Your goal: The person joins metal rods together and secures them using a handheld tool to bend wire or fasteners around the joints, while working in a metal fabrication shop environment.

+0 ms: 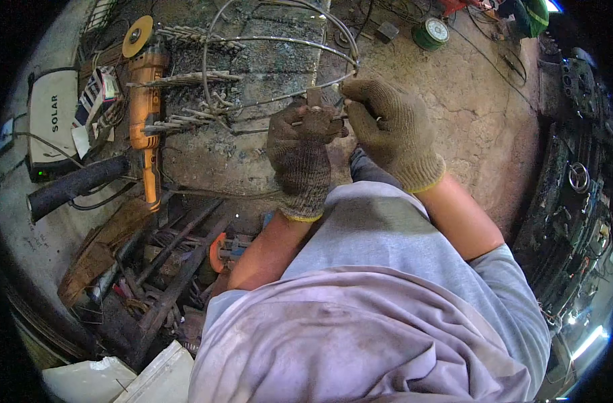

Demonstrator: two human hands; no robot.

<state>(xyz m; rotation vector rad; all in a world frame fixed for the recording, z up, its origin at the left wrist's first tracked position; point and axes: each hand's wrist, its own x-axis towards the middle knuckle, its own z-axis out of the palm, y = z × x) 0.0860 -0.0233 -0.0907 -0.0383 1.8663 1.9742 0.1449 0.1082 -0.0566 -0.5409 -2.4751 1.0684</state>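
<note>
A wire frame of bent metal rods with round hoops [283, 40] stands over the dirty worktop in front of me. My left hand [300, 151], in a grimy knitted glove, is closed at the frame's near end. A small flat metal piece [314, 98] sticks up from its fingers, and a thin rod runs out to the left beside them. My right hand [397, 127], in a lighter, yellow-cuffed glove, is closed with thumb and forefinger at the hoop's near right side. What lies between those fingertips is too small to make out.
At left lie an orange angle grinder [145, 114] with a disc, bundles of twisted metal rods [185, 119], and a pale box-shaped device [53, 124]. A green wire spool [431, 33] sits at the far right. Wood and metal scrap [175, 255] fills the lower left.
</note>
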